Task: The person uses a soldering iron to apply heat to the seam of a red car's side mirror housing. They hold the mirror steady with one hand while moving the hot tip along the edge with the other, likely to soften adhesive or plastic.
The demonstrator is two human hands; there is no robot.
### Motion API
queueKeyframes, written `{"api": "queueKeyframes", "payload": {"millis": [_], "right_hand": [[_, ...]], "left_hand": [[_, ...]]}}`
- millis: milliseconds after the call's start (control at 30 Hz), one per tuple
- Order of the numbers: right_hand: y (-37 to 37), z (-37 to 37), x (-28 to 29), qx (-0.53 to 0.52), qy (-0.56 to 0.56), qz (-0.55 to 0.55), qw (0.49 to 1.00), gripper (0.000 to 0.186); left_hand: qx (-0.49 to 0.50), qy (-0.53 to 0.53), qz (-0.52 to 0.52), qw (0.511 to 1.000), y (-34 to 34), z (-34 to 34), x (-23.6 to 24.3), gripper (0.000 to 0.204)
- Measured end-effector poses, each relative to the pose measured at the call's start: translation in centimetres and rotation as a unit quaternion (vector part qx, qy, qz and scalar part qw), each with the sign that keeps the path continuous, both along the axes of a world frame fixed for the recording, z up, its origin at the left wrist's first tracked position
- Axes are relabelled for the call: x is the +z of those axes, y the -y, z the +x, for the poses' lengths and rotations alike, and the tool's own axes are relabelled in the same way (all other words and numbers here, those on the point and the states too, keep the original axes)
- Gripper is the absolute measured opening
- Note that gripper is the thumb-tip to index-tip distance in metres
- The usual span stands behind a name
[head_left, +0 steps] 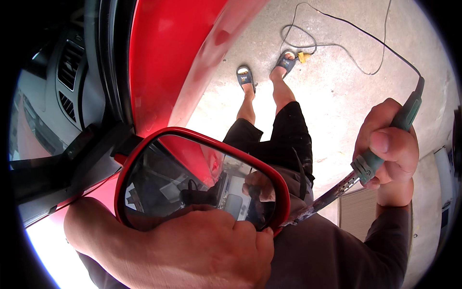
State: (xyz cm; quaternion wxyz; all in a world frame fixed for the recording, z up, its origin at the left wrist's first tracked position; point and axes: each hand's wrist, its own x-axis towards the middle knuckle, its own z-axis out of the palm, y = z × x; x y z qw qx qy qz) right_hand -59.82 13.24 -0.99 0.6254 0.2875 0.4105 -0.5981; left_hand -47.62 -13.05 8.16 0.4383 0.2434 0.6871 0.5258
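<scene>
A car's side mirror (204, 132) in a red housing juts out over my lap, its glass reflecting red bodywork and part of a hand. My left hand (211, 245) is closed around the mirror's lower edge, with most fingertips hidden. At the right, my right hand (392, 144) grips the green handle of a soldering iron (369, 161). Its perforated metal barrel slants down to the left, stained and crusted toward the end. The tip meets the housing's lower right corner in this view; whether it touches, I cannot tell.
Red car bodywork (163, 58) and a black door frame stand to the left, with dashboard vents (70, 66) beyond. The iron's dark cord (358, 29) loops over the concrete floor (337, 82) near my sandalled feet. A small yellow object (302, 57) lies beside one foot.
</scene>
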Motion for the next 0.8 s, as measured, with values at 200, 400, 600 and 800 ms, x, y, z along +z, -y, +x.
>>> {"api": "queueKeyframes", "payload": {"millis": [200, 400, 600, 800], "right_hand": [[-1.7, 1.6, 2.8, 0.019, -0.186, 0.042, 0.981, 0.029], [-3.4, 2.5, 3.6, -0.007, -0.241, -0.012, 0.97, 0.04], [-6.3, 5.9, 5.4, -0.121, -0.289, 0.106, 0.944, 0.036], [-8.1, 11.2, 5.2, -0.187, -0.352, 0.074, 0.914, 0.036]], "left_hand": [[-0.058, -0.084, 0.03, 0.994, 1.3, -3.2, 0.4, 0.013], [-0.027, -0.135, -0.011, 0.99, -0.1, -0.1, 0.9, 0.014], [-0.047, -0.087, 0.003, 0.995, -0.3, -1.5, 0.4, 0.012], [-0.046, -0.094, 0.001, 0.995, -0.4, -0.9, 0.7, 0.011]]}}
